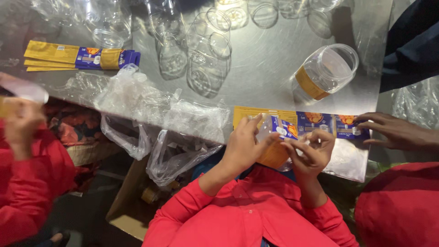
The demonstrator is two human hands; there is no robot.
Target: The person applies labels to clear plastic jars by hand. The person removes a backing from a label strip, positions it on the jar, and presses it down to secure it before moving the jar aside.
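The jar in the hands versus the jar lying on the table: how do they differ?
The jar in the hands is held at the table edge by the left hand and right hand, with its label only partly on; the lying jar rests untouched on its side on the steel table, its yellow label fully wrapped. The held jar is mostly hidden by the hands; the lying one shows its open mouth. Both are clear plastic.

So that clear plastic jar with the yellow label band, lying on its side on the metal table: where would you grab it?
Probably around the clear plastic jar body at the yellow band, coming down from above. It lies tipped over, mouth toward the upper right, so its rounded side faces up and nothing touches it on the steel table.
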